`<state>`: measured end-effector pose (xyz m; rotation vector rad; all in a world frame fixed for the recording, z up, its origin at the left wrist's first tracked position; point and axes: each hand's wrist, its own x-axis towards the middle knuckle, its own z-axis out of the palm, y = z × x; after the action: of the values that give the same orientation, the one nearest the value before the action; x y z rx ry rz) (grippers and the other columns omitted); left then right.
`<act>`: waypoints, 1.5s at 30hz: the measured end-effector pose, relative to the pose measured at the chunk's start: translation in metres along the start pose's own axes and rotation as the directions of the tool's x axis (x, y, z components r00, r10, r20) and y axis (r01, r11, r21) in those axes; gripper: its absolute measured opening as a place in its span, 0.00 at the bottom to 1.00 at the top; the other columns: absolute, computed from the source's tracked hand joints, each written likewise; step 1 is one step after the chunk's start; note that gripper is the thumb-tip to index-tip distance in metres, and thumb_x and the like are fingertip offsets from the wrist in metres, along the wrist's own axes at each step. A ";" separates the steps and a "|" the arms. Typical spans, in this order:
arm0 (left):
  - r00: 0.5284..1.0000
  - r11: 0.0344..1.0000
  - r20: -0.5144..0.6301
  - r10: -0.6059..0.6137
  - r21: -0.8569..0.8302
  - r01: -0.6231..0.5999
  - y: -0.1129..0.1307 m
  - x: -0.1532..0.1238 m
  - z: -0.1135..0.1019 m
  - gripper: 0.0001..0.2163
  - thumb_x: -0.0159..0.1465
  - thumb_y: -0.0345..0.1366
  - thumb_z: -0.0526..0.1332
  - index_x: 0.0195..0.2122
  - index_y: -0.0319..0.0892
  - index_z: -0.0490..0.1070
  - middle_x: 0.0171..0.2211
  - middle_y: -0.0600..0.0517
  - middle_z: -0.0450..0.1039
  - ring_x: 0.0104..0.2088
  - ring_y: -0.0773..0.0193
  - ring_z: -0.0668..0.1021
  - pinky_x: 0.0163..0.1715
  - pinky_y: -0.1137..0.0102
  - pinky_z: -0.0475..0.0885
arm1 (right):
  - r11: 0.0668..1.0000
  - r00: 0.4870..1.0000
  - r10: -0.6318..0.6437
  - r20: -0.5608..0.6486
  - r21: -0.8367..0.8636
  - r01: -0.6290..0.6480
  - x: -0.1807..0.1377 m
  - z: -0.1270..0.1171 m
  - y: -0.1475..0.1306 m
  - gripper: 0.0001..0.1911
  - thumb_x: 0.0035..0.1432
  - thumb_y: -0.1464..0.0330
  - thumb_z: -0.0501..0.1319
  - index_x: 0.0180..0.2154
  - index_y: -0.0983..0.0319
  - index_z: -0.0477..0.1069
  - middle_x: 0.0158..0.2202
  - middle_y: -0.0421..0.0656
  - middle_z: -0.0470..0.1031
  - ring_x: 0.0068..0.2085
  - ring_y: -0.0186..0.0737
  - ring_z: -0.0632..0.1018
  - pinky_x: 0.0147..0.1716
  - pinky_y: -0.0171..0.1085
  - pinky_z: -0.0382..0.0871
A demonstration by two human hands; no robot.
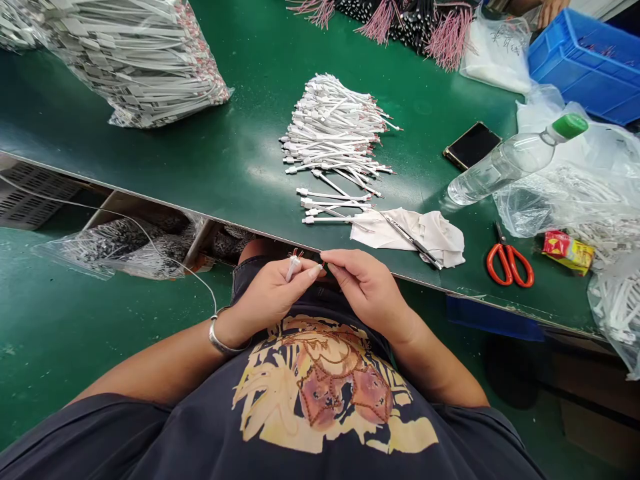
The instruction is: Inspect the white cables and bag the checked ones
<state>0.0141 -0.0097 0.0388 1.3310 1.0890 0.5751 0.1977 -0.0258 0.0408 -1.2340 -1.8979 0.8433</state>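
Centrally, the left hand [267,297] grips a short white cable [293,268] between thumb and fingers, just off the edge of the green workbench [215,167]. The right hand [365,287] curls close beside it, its grip impossible to tell. A heap of similar white cables [335,130] lies on the bench ahead.

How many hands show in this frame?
3: the person's left hand holding a white cable, their right hand beside it, and another person's hand at the top-right edge, beyond the table.
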 end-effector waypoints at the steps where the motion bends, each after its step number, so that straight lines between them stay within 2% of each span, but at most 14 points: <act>1: 1.000 1.000 0.004 0.004 0.006 -0.004 0.000 0.000 0.000 0.12 0.63 0.41 0.55 0.29 0.39 0.72 0.18 0.58 0.55 0.21 0.72 0.57 0.22 0.75 0.54 | 1.000 1.000 -0.022 0.004 -0.012 0.022 0.000 0.000 0.001 0.15 0.63 0.72 0.52 0.49 0.57 0.70 0.46 0.44 0.75 0.48 0.39 0.74 0.49 0.42 0.67; 4: 1.000 1.000 -0.003 0.001 0.003 -0.001 0.000 0.000 0.000 0.12 0.62 0.41 0.56 0.30 0.39 0.73 0.18 0.58 0.56 0.21 0.72 0.58 0.23 0.75 0.55 | 0.997 0.998 -0.059 0.009 -0.052 0.059 0.000 0.001 0.003 0.16 0.64 0.73 0.51 0.50 0.58 0.69 0.48 0.45 0.74 0.50 0.39 0.72 0.51 0.42 0.66; 8: 0.999 1.000 -0.044 -0.025 -0.020 0.024 0.001 0.000 0.001 0.11 0.61 0.41 0.57 0.34 0.39 0.75 0.18 0.57 0.59 0.21 0.71 0.59 0.22 0.75 0.55 | 0.995 0.999 -0.035 0.010 -0.091 0.036 -0.002 0.001 0.002 0.16 0.63 0.71 0.52 0.51 0.58 0.68 0.48 0.45 0.74 0.49 0.40 0.73 0.50 0.43 0.67; 14: 0.999 1.000 -0.042 -0.009 -0.007 0.009 0.001 0.000 0.001 0.11 0.62 0.41 0.57 0.31 0.39 0.74 0.19 0.57 0.60 0.21 0.72 0.59 0.22 0.75 0.56 | 0.997 1.000 -0.002 0.002 -0.076 0.002 -0.007 0.000 0.000 0.15 0.63 0.71 0.53 0.51 0.59 0.69 0.47 0.45 0.75 0.47 0.40 0.75 0.49 0.42 0.68; 28: 1.000 0.999 -0.028 0.009 0.036 -0.008 -0.002 0.002 0.000 0.14 0.63 0.43 0.55 0.35 0.37 0.74 0.18 0.58 0.59 0.21 0.71 0.60 0.24 0.75 0.58 | 0.997 0.999 -0.018 -0.030 -0.074 0.016 -0.015 0.004 0.000 0.18 0.62 0.71 0.55 0.54 0.58 0.66 0.50 0.44 0.74 0.50 0.39 0.75 0.51 0.41 0.69; 45: 0.999 1.000 -0.043 0.016 0.021 -0.015 -0.002 0.002 0.001 0.13 0.62 0.42 0.56 0.34 0.38 0.74 0.19 0.57 0.62 0.20 0.72 0.60 0.22 0.75 0.57 | 0.999 0.999 0.028 -0.037 -0.017 -0.029 -0.015 0.005 0.000 0.13 0.61 0.70 0.56 0.48 0.57 0.69 0.46 0.42 0.76 0.46 0.38 0.75 0.48 0.39 0.69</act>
<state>0.0153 -0.0085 0.0366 1.3517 1.1232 0.6082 0.1977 -0.0400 0.0347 -1.2818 -1.8659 0.8147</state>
